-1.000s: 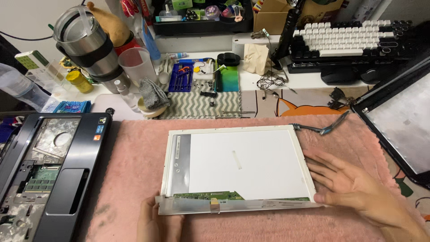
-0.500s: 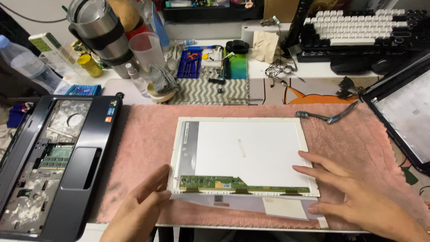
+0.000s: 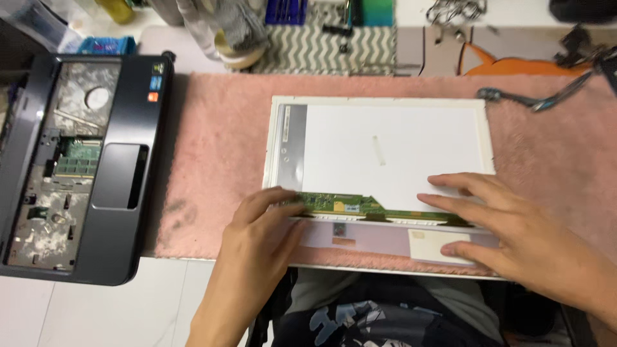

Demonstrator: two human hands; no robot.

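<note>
A bare laptop screen panel point(image 3: 385, 151) lies back side up on a pink fuzzy mat point(image 3: 218, 135). A narrow green circuit strip point(image 3: 360, 204) runs along its near edge, with a translucent flap point(image 3: 373, 241) folded out toward me. My left hand point(image 3: 257, 238) rests on the panel's near left corner, fingertips touching the strip's left end. My right hand point(image 3: 508, 231) lies flat on the near right corner, fingers spread over the strip and the flap. Neither hand grips anything.
An opened laptop base point(image 3: 71, 167) with exposed boards sits at the left, overhanging the mat. A loose cable point(image 3: 533, 99) lies at the far right. A zigzag-patterned mat point(image 3: 321, 54) with small tools and a container point(image 3: 225, 32) stand behind.
The view has tilted down and closer. Both hands moved onto the panel's near edge; the left hand came up from below onto the circuit strip.
</note>
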